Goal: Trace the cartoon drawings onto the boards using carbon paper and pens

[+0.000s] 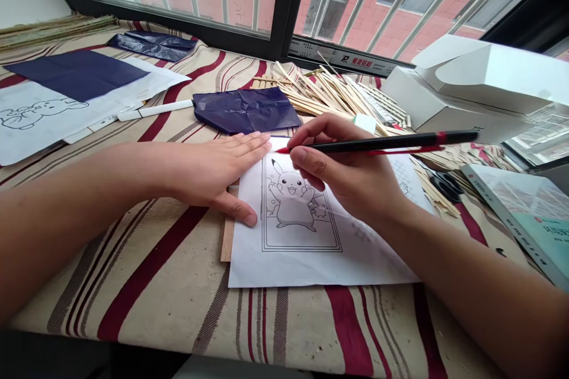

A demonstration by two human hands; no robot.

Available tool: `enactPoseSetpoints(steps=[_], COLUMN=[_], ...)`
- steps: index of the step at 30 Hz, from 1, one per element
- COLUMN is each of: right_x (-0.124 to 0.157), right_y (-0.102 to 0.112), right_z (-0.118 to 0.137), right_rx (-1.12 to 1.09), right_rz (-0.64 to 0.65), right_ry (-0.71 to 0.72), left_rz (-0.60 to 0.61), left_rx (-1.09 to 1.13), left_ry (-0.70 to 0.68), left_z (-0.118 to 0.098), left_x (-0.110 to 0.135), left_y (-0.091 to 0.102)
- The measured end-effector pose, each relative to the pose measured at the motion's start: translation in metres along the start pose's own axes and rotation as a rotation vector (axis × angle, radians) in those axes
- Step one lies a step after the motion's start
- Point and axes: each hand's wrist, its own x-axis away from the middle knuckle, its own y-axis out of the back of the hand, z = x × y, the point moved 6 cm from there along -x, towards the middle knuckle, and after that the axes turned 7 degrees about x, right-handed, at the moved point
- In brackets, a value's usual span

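Note:
A white sheet point(311, 254) printed with a cartoon creature in a frame lies on the striped cloth, over a thin wooden board point(227, 237) that shows at its left edge. My left hand point(222, 172) lies flat on the sheet's left top corner, fingers stretched out and together. My right hand point(347, 172) is closed on a black and red pen point(382, 143). The pen's red tip touches the sheet's top edge beside my left fingertips.
A crumpled dark blue carbon sheet point(244, 109) lies just behind the drawing, with a white pen point(155, 110) to its left. More blue sheets and a drawing point(53, 106) lie far left. Wooden sticks point(329, 95), a white box point(471, 83) and a book point(524, 213) fill the right.

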Motion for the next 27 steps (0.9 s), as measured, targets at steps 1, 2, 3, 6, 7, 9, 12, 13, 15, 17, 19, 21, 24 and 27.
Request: enactPoseSetpoints(steps=[1,2,3,6,7,9,12,13,15,17,19,21,24,27], right_x=[-0.002,-0.003,-0.004,-0.005,-0.004,-0.004,-0.003,-0.003,-0.003,-0.003,-0.003,-0.003,-0.003,-0.003], right_y=[0.002,0.002,0.001,-0.007,-0.009,-0.011,-0.013,-0.013,-0.015,-0.015,-0.015,-0.015,-0.014,-0.015], right_z=[0.002,0.002,0.0,-0.012,-0.016,-0.022,-0.025,-0.025,-0.025,-0.025,-0.025,-0.026,-0.027,-0.027], right_rx=[0.017,0.023,0.018,0.015,0.04,0.109,0.131,0.118,0.098,0.101,0.115,0.128,0.143,0.142], right_rz=[-0.003,0.005,0.022,0.094,0.103,0.08,0.05,0.053,0.067,0.071,0.071,0.071,0.072,0.083], right_ry=[0.006,-0.002,-0.022,-0.091,-0.104,-0.12,-0.15,-0.161,-0.179,-0.188,-0.189,-0.187,-0.182,-0.179], left_rz=[-0.002,-0.009,-0.016,-0.028,-0.027,-0.021,-0.026,-0.03,-0.037,-0.033,-0.028,-0.028,-0.024,-0.01], left_rx=[0.005,0.011,0.012,0.0,-0.007,-0.013,-0.005,0.001,0.001,-0.014,-0.025,-0.027,-0.033,-0.047], left_ry=[0.003,0.003,-0.001,-0.024,-0.028,-0.021,-0.004,-0.004,-0.011,-0.022,-0.027,-0.028,-0.02,-0.006], left_z=[0.0,0.001,0.002,0.003,0.004,0.005,0.006,0.006,0.006,0.005,0.005,0.004,0.004,0.004], left_x=[0.0,0.001,0.001,0.0,0.0,-0.002,-0.003,-0.003,-0.003,-0.002,-0.002,-0.002,-0.003,-0.003], left_y=[0.0,0.0,0.0,-0.001,-0.001,-0.002,-0.003,-0.002,-0.002,-0.002,-0.002,-0.002,-0.002,-0.003])
